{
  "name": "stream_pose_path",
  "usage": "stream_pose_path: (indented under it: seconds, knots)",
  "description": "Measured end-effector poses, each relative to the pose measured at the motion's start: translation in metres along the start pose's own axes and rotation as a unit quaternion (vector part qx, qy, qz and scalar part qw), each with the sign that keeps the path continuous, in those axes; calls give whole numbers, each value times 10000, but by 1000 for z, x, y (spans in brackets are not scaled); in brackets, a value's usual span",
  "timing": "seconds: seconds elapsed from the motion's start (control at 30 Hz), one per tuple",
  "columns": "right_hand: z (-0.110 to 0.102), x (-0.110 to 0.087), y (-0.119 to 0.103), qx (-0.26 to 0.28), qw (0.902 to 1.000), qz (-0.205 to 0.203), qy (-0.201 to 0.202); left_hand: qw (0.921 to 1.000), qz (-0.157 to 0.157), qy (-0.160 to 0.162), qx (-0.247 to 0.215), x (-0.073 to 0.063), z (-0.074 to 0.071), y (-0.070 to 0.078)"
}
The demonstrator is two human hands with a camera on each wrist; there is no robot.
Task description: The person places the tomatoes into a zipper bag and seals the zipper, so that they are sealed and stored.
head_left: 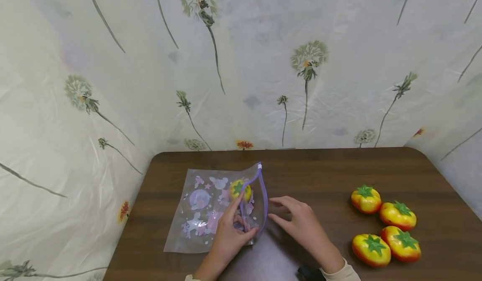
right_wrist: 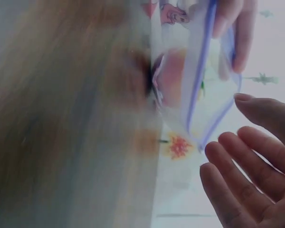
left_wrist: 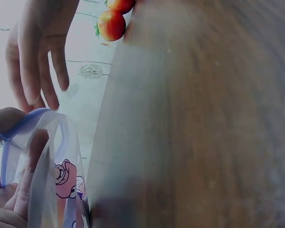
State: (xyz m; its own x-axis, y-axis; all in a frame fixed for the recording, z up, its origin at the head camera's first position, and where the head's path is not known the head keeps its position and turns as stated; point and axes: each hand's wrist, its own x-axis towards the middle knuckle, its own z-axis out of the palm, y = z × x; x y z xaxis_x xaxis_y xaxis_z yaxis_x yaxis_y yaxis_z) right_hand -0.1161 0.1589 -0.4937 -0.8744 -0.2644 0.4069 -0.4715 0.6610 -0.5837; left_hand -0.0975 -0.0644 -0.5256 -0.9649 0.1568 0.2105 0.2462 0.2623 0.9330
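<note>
A clear zip bag (head_left: 203, 241) with pastel prints and a purple zip edge lies on the table, its mouth spread open to the right. Inside it, near the mouth, is one yellow-red toy fruit (head_left: 247, 194) with a green leafy top, like a persimmon. My left hand (head_left: 229, 235) grips the bag's near rim; in the left wrist view one finger (left_wrist: 37, 149) reaches inside the mouth. Just right of the opening, my right hand (head_left: 303, 220) holds nothing, fingers apart from the thumb. The right wrist view shows its fingertips (right_wrist: 213, 152) close to the purple edge.
Several more toy fruits (head_left: 399, 215) of the same kind sit grouped on the right side of the brown wooden table (head_left: 308, 168). Behind the table hangs a pale sheet (head_left: 256, 63) printed with dandelions. A dark object (head_left: 310, 272) shows beside the right wrist.
</note>
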Motion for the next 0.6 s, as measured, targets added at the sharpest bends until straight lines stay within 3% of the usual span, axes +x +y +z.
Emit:
stream_pose_path:
  seconds: [0.27,0.6]
  knots:
    - [-35,-17,3,-403,9991,144,-69,10000,-27,66,19,0,-1,2]
    - [-99,-56,39,-1467,9881,353,-290,10000,-65,3,-20,-1,-2,4]
